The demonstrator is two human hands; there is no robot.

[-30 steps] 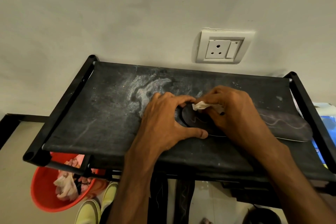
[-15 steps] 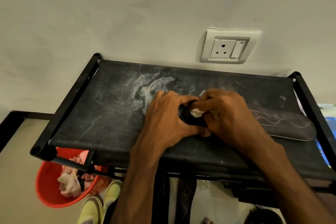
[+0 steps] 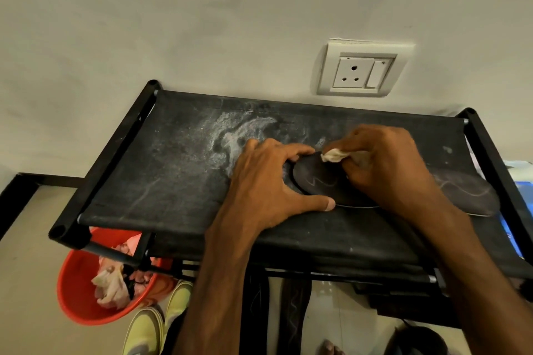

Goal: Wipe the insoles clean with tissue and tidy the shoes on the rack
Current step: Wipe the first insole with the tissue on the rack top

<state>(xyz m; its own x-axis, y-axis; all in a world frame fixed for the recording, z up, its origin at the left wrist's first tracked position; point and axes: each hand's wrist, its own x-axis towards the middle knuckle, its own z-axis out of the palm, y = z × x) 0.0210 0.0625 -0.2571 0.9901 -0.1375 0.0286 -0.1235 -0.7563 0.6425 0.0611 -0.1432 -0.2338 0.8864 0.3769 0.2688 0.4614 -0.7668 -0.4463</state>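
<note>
A dark insole (image 3: 320,181) with a pale wavy line lies across the dusty black top shelf of the rack (image 3: 178,170). Its right end (image 3: 467,196) sticks out past my right wrist. My left hand (image 3: 268,184) frames the insole's left end, fingers above it and thumb below, holding it in place. My right hand (image 3: 380,161) pinches a crumpled whitish tissue (image 3: 334,155) and presses it on the insole's upper left edge. The middle of the insole is hidden under my right hand.
A red bucket (image 3: 78,297) with used tissues stands on the floor at the lower left. Yellow-green shoes (image 3: 155,323) sit below the rack's front. A wall socket (image 3: 363,72) is above the shelf. A blue item (image 3: 525,190) shows at the right edge.
My right hand has drawn the tissue back up and right from the insole's left tip, uncovering that end. My left hand has stayed holding the insole.
</note>
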